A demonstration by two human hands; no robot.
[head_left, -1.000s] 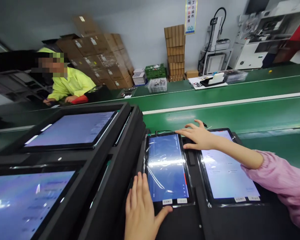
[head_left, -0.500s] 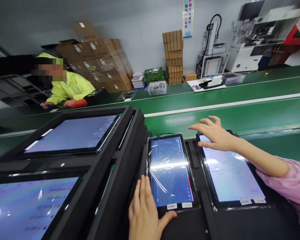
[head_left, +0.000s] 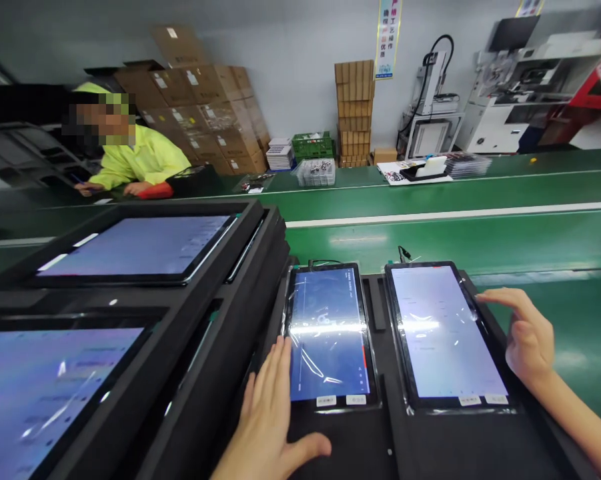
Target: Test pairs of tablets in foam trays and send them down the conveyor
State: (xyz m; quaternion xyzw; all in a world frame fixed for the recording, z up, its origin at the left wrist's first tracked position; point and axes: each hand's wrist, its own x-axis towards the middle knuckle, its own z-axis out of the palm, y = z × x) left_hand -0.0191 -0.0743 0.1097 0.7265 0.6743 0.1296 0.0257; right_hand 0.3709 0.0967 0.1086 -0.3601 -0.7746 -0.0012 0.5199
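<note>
Two lit tablets lie in a black foam tray (head_left: 387,373). The left tablet (head_left: 325,363) shows a dark blue screen; the right tablet (head_left: 445,333) shows a pale one. Clear film covers both, and white labels sit along their lower edges. My left hand (head_left: 273,413) rests open along the left tablet's left edge, fingers stretched and thumb spread below its corner. At the right tablet's right side is my right hand (head_left: 530,340), its index finger stretched to the upper right edge and the other fingers curled. It holds nothing.
Stacked foam trays (head_left: 220,293) on my left hold more lit tablets (head_left: 150,247). Behind runs a green conveyor belt (head_left: 430,233). Across it sits a person in yellow (head_left: 145,160). Cartons (head_left: 205,113), a clear parts box (head_left: 316,172) and machines (head_left: 430,100) stand beyond.
My right hand has moved from above the right tablet's top to its right edge, fingers curling except the index. My left hand remains beside the left tablet. A mark appeared on the blue screen.
</note>
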